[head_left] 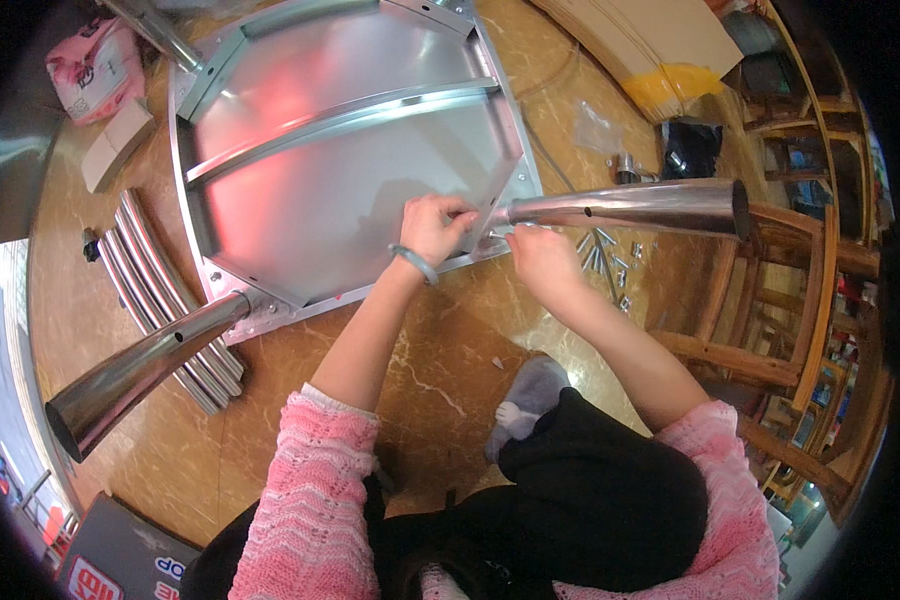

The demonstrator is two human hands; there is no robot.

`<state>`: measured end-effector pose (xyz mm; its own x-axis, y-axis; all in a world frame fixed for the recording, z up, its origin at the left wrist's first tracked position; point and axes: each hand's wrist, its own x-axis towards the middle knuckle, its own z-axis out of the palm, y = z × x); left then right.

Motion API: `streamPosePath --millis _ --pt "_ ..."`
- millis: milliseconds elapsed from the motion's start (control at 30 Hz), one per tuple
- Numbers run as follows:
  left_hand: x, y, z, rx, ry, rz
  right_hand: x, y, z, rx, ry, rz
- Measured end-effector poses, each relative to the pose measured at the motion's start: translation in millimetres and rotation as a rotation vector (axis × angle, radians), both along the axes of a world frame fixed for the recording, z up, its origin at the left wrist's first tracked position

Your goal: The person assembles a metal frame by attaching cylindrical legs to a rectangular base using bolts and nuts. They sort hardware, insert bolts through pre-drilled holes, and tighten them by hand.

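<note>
A shiny steel tabletop (340,150) lies upside down on the marble floor. A steel tube leg (630,205) stands at its near right corner, and another leg (140,370) is at the near left corner. My left hand (435,228) rests on the inside of the near right corner, fingers curled at the bracket. My right hand (540,250) pinches something small just under the base of the right leg; what it is cannot be made out. A green bangle sits on my left wrist.
Several loose steel tubes (160,290) lie left of the tabletop. Bolts and screws (610,260) are scattered at the right near a wooden chair (780,300). Flat cardboard (650,45) lies at the far right, with a pink bag (95,65) at the far left.
</note>
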<state>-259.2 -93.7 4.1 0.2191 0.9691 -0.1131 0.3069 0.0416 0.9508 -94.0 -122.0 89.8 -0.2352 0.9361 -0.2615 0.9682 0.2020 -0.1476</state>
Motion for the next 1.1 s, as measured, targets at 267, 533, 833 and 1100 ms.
streamPosePath --millis 267,533,833,1100 --pt "0.2 -0.5 3.9 0.106 -0.061 -0.002 -3.8 0.6 0.8 -0.017 -0.085 -0.057" --pt "0.2 -1.5 9.0 0.07 -0.057 -0.048 -3.6 1.5 1.4 0.022 -0.044 -0.056" --pt "34.8 -13.0 8.6 0.242 0.051 -0.026 -17.6 11.6 3.3 -0.071 -0.12 -0.055" --pt "26.6 -4.5 1.9 0.529 0.188 -0.192 -1.7 -9.9 9.3 0.181 -0.22 0.204"
